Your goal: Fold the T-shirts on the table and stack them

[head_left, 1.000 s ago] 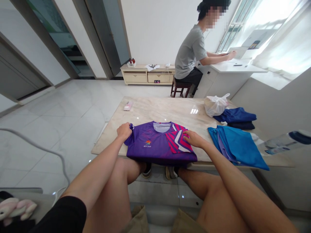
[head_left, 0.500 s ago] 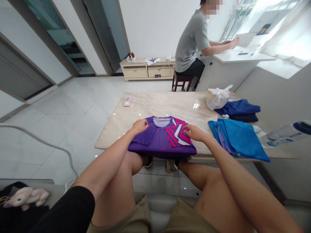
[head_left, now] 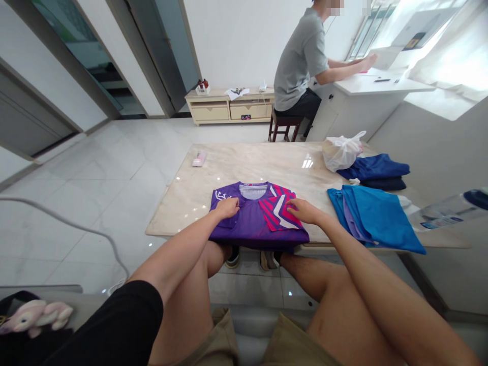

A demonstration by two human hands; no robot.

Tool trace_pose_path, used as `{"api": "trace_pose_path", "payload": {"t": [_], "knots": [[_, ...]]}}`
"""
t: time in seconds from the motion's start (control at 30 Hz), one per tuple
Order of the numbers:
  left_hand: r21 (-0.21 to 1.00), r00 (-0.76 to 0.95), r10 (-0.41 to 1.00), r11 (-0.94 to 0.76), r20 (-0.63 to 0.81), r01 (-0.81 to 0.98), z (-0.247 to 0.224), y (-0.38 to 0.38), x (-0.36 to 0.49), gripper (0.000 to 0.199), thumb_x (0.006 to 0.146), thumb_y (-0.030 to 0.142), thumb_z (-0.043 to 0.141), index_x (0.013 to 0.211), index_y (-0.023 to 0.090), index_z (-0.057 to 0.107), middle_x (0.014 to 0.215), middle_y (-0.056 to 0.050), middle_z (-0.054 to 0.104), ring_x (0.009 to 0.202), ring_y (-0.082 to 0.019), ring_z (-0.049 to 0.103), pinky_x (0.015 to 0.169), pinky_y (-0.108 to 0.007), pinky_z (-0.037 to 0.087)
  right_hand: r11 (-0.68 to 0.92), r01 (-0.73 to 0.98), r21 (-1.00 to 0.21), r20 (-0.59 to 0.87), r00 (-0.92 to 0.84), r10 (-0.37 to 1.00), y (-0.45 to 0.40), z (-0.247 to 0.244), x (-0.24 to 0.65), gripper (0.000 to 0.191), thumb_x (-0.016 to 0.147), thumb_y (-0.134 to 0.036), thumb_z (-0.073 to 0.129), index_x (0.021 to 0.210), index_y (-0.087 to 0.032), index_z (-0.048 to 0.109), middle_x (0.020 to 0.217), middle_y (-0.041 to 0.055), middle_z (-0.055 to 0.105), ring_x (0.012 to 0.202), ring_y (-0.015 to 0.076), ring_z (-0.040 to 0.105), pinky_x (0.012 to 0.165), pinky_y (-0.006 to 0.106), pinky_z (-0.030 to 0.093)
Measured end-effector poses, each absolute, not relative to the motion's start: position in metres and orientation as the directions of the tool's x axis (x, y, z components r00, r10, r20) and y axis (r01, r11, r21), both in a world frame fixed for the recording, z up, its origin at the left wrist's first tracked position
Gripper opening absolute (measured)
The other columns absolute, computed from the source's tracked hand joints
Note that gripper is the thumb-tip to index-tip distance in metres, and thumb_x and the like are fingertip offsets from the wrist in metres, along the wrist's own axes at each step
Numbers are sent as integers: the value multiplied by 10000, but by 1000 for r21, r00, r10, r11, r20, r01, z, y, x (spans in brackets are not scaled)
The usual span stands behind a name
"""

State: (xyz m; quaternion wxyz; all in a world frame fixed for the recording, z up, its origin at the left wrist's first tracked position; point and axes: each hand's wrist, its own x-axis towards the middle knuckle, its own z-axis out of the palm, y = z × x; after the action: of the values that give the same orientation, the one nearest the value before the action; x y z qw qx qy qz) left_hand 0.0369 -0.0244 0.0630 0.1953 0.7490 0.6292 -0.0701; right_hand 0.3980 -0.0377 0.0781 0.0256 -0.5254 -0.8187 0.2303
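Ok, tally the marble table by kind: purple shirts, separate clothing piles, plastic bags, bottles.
Purple shirt: 1
Clothing piles: 2, one bright blue pile, one darker blue pile
Plastic bag: 1
Bottle: 1
Total: 5

- My left hand touches the folded purple jersey near its collar.
- My right hand rests on its pink-and-white patterned side.
- The jersey lies at the near edge of the beige marbled table.
- Right of it lie folded bright-blue cloth and a tied white plastic bag.
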Motion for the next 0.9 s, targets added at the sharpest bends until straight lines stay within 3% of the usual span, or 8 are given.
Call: {"api": "trace_pose_path", "payload": {"t": [0.33,0.53,0.7,0.9], "knots": [[364,345,905,-242,-250,899,76,-20,41,254,1024,399,608,1145,265,787,1234,-73,826,1175,-266,750,986,-320,567,338,858,-387,-211,-439,873,-37,80,402,280,1050,-242,564,1187,-173,799,1269,149,799,1152,295,743,1013,349,553],[333,221,956,-148,-194,931,89,-10,7,241,965,335,649,1113,244,816,1210,-86,832,1143,-275,761,979,-332,575,216,885,-412,-147,-298,943,-30,82,411,327,1022,-205,575,1246,-170,811,1310,146,806,1179,290,764,1056,352,558],[321,114,983,-62,-144,945,112,-4,-37,233,917,298,682,1070,215,837,1149,-97,846,1113,-263,773,960,-302,577,91,931,-353,-93,-131,987,-16,93,435,310,1014,-206,581,1170,-146,842,1174,151,845,1078,288,793,979,342,584],[288,77,977,-17,-198,958,118,4,-77,118,854,293,784,944,221,810,1068,-86,847,1070,-274,780,955,-307,576,119,946,-301,-154,-171,973,2,102,455,212,971,-213,672,1044,-143,859,1033,133,856,979,275,792,879,309,576]]}}
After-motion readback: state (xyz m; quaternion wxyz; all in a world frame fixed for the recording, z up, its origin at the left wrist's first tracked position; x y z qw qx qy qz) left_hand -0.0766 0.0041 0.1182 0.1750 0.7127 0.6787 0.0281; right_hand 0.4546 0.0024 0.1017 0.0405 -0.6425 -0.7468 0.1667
